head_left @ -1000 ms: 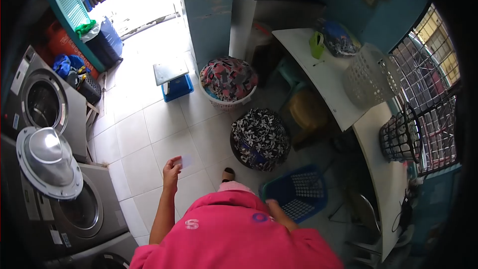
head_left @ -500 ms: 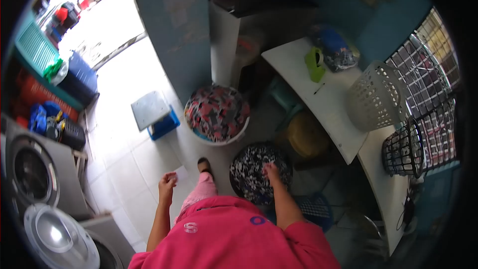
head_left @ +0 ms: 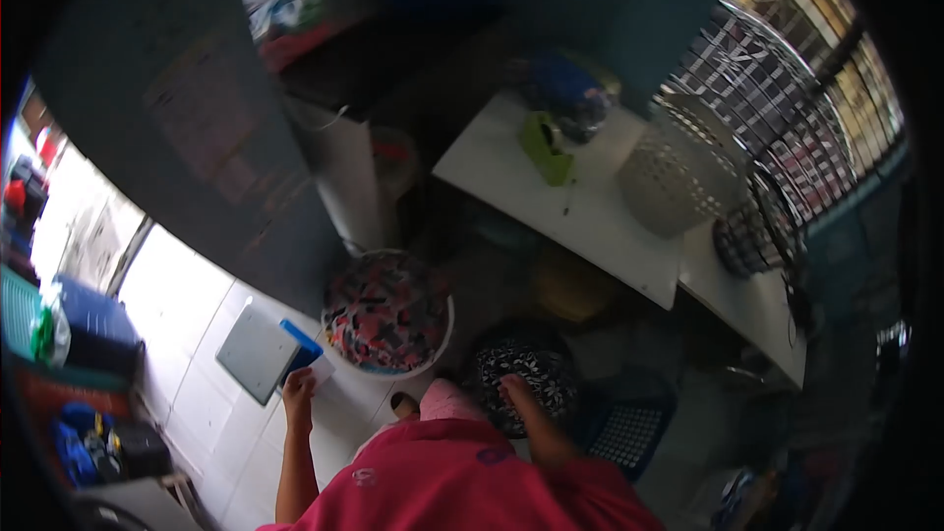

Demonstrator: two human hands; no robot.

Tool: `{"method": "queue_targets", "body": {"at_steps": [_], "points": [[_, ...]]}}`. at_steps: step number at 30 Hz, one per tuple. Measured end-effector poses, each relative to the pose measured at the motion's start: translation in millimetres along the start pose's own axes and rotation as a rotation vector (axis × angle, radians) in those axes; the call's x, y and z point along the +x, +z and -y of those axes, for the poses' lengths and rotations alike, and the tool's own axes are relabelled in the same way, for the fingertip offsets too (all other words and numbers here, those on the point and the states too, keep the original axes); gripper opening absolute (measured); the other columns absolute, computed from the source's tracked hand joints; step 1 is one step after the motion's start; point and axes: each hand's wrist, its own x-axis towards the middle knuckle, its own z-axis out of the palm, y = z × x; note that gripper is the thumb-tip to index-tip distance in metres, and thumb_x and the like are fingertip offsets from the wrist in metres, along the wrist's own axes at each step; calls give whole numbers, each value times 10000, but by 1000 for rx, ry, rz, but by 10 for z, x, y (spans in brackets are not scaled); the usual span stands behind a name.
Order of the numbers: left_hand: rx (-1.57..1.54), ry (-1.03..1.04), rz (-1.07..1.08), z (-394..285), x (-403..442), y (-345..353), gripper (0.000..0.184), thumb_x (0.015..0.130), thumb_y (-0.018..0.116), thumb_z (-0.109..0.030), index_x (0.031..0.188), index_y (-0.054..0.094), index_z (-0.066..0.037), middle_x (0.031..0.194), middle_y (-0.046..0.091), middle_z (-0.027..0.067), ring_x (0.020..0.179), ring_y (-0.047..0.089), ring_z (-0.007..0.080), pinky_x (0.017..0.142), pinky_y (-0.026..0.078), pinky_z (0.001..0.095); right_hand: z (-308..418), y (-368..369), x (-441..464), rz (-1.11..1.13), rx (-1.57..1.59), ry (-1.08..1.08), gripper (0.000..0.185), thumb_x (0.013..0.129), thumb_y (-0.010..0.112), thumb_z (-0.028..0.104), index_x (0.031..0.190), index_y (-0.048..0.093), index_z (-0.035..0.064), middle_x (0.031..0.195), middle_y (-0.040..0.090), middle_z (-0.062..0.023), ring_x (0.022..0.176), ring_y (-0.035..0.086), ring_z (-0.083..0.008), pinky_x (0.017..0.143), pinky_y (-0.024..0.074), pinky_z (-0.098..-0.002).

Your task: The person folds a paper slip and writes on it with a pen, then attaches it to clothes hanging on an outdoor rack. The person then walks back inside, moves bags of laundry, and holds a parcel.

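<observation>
My left hand [head_left: 298,395] is closed with a small white slip of paper [head_left: 322,370] between its fingers. It is raised beside a platform scale with a grey top [head_left: 258,352]. My right hand [head_left: 512,393] appears above a dark round container full of black-and-white patterned cloth [head_left: 531,364]. Its fingers look curled, and what they hold, if anything, is too blurred to make out. Ahead of me stands a white tub [head_left: 447,334] heaped with red, grey and black patterned cloth [head_left: 383,310].
At the right is a white table [head_left: 516,177] with a green tape dispenser [head_left: 547,149], a pale perforated basket [head_left: 659,177] and a black basket [head_left: 742,244]. A blue crate [head_left: 629,433] lies on the floor right of me. A wall [head_left: 187,128] borders the bright doorway at left.
The view has swung to the right and the washing machines at left have mostly left it. My left hand still has the white slip. The right hand stays over the black-and-white cloth.
</observation>
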Motion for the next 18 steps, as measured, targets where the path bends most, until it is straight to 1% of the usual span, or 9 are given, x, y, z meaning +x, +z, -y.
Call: {"method": "queue_targets", "body": {"at_steps": [2, 4, 6, 8, 10, 12, 14, 16, 18], "points": [[-6, 21, 63, -33, 87, 109, 245, 737, 528, -85, 977, 571, -58, 870, 564, 18, 721, 498, 105, 601, 396, 238, 231, 50, 90, -59, 34, -65, 148, 830, 507, 190, 879, 544, 55, 673, 560, -44, 536, 531, -116, 424, 414, -249], [8, 8, 94, 10, 168, 223, 236, 736, 525, -76, 966, 569, -54, 880, 566, 19, 723, 505, 104, 596, 398, 233, 632, 16, 290, -217, -124, -340, 129, 825, 508, 170, 850, 550, 50, 658, 548, -37, 529, 516, -105, 417, 402, -246], [19, -29, 107, -19, 177, 349, 238, 735, 525, -65, 969, 568, -56, 870, 568, 22, 720, 510, 101, 587, 400, 230, 989, -161, 668, -440, -159, -489, 142, 826, 502, 179, 823, 553, 47, 646, 542, -31, 535, 521, -95, 444, 399, -249], [44, -51, 121, -40, 189, 461, 231, 736, 529, -66, 963, 575, -59, 860, 570, 27, 717, 514, 103, 585, 403, 230, 1454, -462, 1010, -600, -239, -572, 237, 844, 483, 211, 933, 546, 1, 778, 587, -146, 744, 567, -308, 692, 440, -380], [69, -81, 118, -94, 224, 608, 225, 737, 532, -67, 956, 583, -61, 850, 572, 32, 714, 518, 104, 583, 407, 230, 2238, -666, 845, -741, -255, -735, 246, 844, 482, 214, 914, 541, -13, 854, 579, -180, 848, 542, -349, 750, 420, -386], [210, -76, 137, -201, 279, 753, 213, 745, 536, -80, 948, 601, -68, 828, 575, 42, 715, 525, 110, 575, 420, 237, 2645, -937, 1114, -842, -295, -856, 272, 833, 502, 240, 920, 536, -15, 935, 560, -188, 896, 520, -361, 758, 415, -404], [170, -30, 164, -333, 364, 971, 212, 761, 529, -90, 955, 610, -66, 826, 579, 62, 721, 528, 120, 576, 431, 243, 3079, -1108, 1242, -793, -309, -581, 308, 812, 536, 262, 979, 513, 5, 1000, 538, -184, 945, 510, -352, 769, 413, -428], [215, 48, 218, -424, 542, 1263, 221, 767, 526, -94, 969, 600, -44, 837, 582, 79, 711, 530, 136, 594, 431, 253, 3379, -1141, 1353, -815, -348, -495, 344, 797, 557, 264, 1025, 486, 17, 1032, 525, -182, 960, 508, -348, 776, 417, -430], [408, 344, 319, -537, 817, 1589, 240, 768, 519, -83, 994, 584, -30, 842, 582, 95, 715, 537, 152, 622, 434, 274, 3578, -1169, 1478, -835, -396, -412, 392, 783, 579, 266, 1071, 460, 29, 1064, 512, -180, 975, 506, -345, 784, 421, -433]]}}
